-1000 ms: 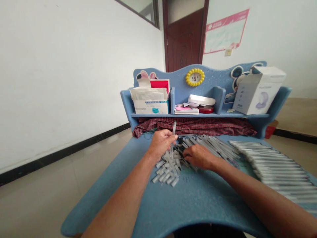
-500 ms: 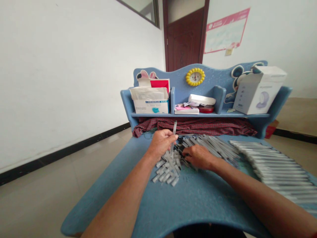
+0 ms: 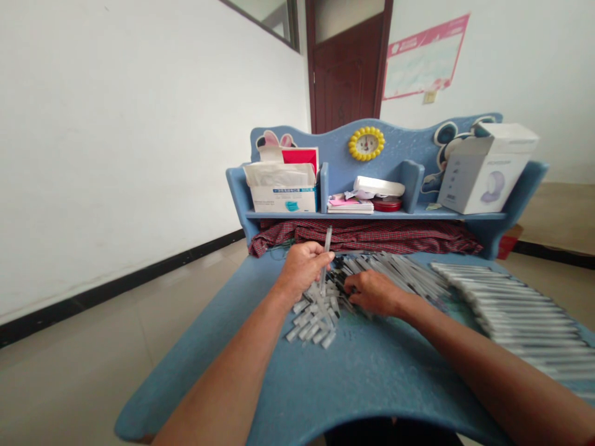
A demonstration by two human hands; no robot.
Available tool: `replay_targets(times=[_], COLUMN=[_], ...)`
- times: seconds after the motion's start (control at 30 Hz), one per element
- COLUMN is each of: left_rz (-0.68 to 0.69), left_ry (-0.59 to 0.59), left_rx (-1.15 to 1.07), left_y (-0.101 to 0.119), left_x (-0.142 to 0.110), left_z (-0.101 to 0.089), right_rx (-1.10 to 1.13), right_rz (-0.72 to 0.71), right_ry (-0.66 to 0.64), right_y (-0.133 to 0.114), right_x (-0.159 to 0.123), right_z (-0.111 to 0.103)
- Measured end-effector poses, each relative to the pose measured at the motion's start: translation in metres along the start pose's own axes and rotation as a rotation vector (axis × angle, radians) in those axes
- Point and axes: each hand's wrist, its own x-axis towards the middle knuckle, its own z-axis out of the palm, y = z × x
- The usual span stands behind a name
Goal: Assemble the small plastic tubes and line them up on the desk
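My left hand is closed, pinching a clear pen barrel that points up and slightly right. Below it lies a heap of clear pen caps on the blue desk. My right hand reaches down at a pile of small black parts beside the caps. Its fingers are bent together, and whatever is between them is hidden. Behind that hand lies a bundle of clear pen barrels. Farther right, pens with dark lines inside lie side by side in a row.
The blue desk has a rear shelf holding a mask box, papers, a red round case and a white carton. Folded checked cloth lies beneath the shelf. A white wall stands at left.
My right hand has shifted very slightly at the black parts. My left hand stays in place with the pen barrel.
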Motion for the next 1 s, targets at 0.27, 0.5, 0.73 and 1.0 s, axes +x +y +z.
replay_targets(times=[0.27, 0.5, 0.73, 1.0], left_rz=[0.012, 0.029, 0.041, 0.031], left_ry=[0.011, 0.005, 0.006, 0.006], left_rx=[-0.014, -0.015, -0.011, 0.011], left_y=[0.003, -0.001, 0.0, 0.002], left_x=[-0.002, 0.0, -0.001, -0.003], left_z=[-0.001, -0.001, 0.0, 0.001], right_rx=[0.023, -0.106, -0.22, -0.155], right_rz=[0.004, -0.038, -0.06, -0.055], right_ry=[0.01, 0.057, 0.058, 0.032], right_y=[0.004, -0.018, -0.027, -0.029], right_x=[-0.001, -0.002, 0.004, 0.008], right_z=[-0.002, -0.002, 0.005, 0.005])
